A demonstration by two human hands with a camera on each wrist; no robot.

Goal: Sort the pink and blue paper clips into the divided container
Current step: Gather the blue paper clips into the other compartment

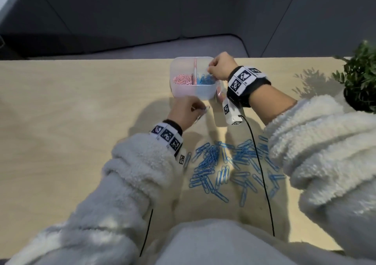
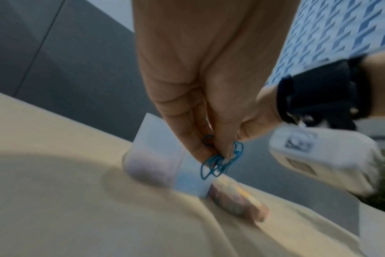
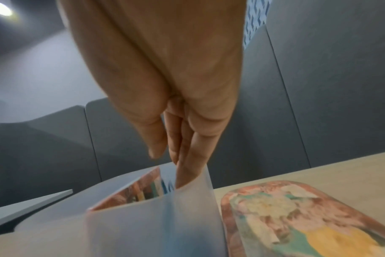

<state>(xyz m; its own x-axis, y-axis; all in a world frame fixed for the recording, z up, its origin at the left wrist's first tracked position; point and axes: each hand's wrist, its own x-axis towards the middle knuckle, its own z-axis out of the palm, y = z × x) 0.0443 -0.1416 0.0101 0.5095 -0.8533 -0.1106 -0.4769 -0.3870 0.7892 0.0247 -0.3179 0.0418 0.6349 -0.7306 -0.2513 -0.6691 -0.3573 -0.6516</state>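
1. The divided container (image 1: 204, 94) is a cloudy see-through box with round corners. It sits on the pale wood table (image 1: 71, 122), near the far edge.
2. A wall down its middle makes two parts. The left part holds a small heap of pink paper clips (image 1: 182, 79). The right part holds blue paper clips in the box (image 1: 203, 80).
3. A big scatter of loose blue paper clips (image 1: 223, 165) lies flat on the table close to the person, between the two fluffy sleeves. Their long sides point every which way (no two rows match).
4. The left hand (image 1: 184, 113) is just in front of the box. Its thumb and fingers pinch a small bunch of blue clips (image 2: 220, 161), which hang down from the fingertips.
5. The right hand (image 1: 220, 66) is over the blue part of the box. Its fingers (image 3: 187, 167) are close together and point down inside; I cannot tell if they hold a clip.
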